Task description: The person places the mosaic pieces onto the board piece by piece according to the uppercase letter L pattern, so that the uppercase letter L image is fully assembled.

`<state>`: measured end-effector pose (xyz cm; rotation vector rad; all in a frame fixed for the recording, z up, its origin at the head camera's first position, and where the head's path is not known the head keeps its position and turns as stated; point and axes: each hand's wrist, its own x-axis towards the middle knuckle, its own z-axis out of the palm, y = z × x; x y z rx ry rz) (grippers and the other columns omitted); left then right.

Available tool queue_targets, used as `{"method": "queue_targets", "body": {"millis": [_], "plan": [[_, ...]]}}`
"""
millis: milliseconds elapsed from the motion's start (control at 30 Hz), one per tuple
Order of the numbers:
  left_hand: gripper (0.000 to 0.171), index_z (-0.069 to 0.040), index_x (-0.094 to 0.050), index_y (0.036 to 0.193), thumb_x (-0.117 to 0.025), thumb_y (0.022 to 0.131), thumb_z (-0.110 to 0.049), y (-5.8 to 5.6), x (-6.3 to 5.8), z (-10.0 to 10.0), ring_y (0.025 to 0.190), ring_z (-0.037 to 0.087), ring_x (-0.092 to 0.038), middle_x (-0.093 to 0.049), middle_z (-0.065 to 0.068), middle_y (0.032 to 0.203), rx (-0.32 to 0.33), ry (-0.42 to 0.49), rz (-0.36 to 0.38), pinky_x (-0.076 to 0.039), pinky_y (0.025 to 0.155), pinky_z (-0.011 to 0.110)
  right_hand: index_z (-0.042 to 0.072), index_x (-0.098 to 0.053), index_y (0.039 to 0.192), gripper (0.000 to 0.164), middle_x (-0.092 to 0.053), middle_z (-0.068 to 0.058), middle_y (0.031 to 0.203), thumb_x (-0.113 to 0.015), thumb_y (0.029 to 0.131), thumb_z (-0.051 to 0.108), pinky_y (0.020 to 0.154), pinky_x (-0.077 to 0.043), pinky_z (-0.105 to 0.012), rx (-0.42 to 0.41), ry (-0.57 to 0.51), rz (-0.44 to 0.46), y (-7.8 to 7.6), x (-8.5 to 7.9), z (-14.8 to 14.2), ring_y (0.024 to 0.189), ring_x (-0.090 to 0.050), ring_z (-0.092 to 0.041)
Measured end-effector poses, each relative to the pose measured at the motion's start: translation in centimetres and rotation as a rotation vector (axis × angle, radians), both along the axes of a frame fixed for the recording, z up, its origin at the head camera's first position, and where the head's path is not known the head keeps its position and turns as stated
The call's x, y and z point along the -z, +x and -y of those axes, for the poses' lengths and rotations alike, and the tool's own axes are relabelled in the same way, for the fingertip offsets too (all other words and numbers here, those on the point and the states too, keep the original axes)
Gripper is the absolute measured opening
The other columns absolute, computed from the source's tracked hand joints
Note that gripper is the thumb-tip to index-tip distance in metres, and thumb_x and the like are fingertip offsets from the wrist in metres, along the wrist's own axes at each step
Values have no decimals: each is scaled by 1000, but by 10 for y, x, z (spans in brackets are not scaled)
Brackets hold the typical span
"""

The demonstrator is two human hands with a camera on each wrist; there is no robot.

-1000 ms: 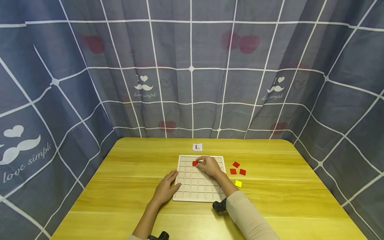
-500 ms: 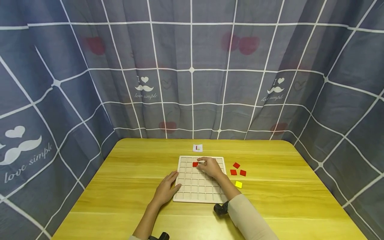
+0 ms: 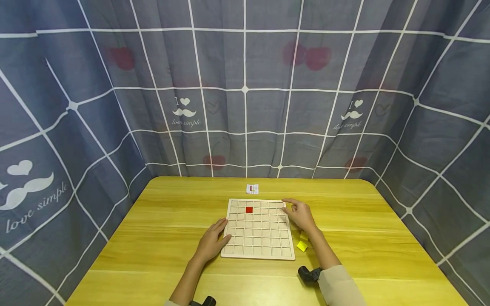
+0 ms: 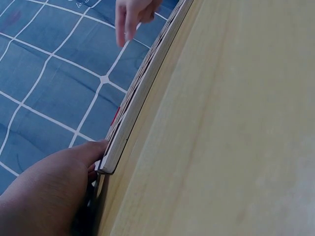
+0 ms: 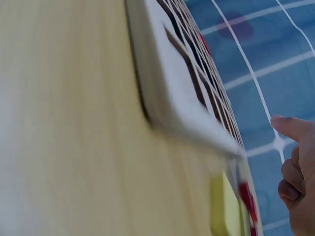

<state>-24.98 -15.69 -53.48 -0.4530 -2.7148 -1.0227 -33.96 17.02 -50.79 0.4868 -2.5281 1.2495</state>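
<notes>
A pale square grid board (image 3: 260, 239) lies on the table with one red tile (image 3: 249, 210) in a cell near its far edge. My left hand (image 3: 209, 242) rests along the board's left side, thumb touching the edge in the left wrist view. Over the board's upper right edge is my right hand (image 3: 300, 214), its index finger and thumb apart with nothing between them. A yellow tile (image 3: 302, 246) lies right of the board, a second one partly under the right wrist. Red tiles (image 5: 248, 201) show in the right wrist view but are mostly hidden by that hand in the head view.
A small card (image 3: 252, 188) printed with a coloured grid pattern lies behind the board on the wooden table (image 3: 172, 212). A dark blue curtain (image 3: 245, 110) with white lines surrounds the table's back and sides.
My right hand has let go of the red tile, leaving it in its cell, and has moved right, off the board's middle toward the loose tiles. The left hand has stayed put.
</notes>
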Motion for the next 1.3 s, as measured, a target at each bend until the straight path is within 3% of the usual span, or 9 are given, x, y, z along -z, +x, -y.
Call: {"method": "queue_targets", "body": {"millis": [333,600,800,967,1100,1300], "plan": [[56,-1,-45,135,-60,90,-30,-1,0,0,126,43,-35,-40,16,140,0,-8,-11,-30,102,56,2,-65,113,37,-32,3,46,-70,83,24,37,-22,-22,156,107,54,4,6,-53,39,-24,-8],[56,-2,-45,136,-60,89,-29,0,0,0,128,41,-34,-40,15,141,-3,-2,-1,-28,103,55,3,-67,110,40,-41,0,52,-71,82,32,42,-25,-25,208,197,130,6,15,-64,45,-31,-12],[56,-1,-45,136,-61,89,-28,0,0,-1,127,42,-34,-40,16,140,-1,7,-2,-28,103,55,5,-68,109,36,-39,0,51,-69,83,30,41,-25,-25,210,209,121,5,16,-64,44,-31,-13],[56,-2,-45,136,-60,89,-29,0,0,0,128,41,-34,-40,15,141,-4,0,2,-28,103,55,7,-69,107,32,-32,3,46,-70,82,28,37,-21,-21,172,121,70,5,9,-52,40,-24,-10],[56,-1,-45,136,-61,89,-29,1,0,0,128,40,-34,-40,14,141,-7,1,1,-29,103,54,10,-69,106,28,-29,5,45,-71,82,25,36,-19,-19,89,61,41,7,0,-32,39,-21,-7],[56,-1,-45,135,-61,89,-28,1,-1,0,128,41,-34,-40,14,141,-1,8,-3,-29,103,54,13,-71,102,27,-29,8,48,-74,79,26,39,-19,-19,-38,90,11,11,-1,7,43,-21,-3]]}}
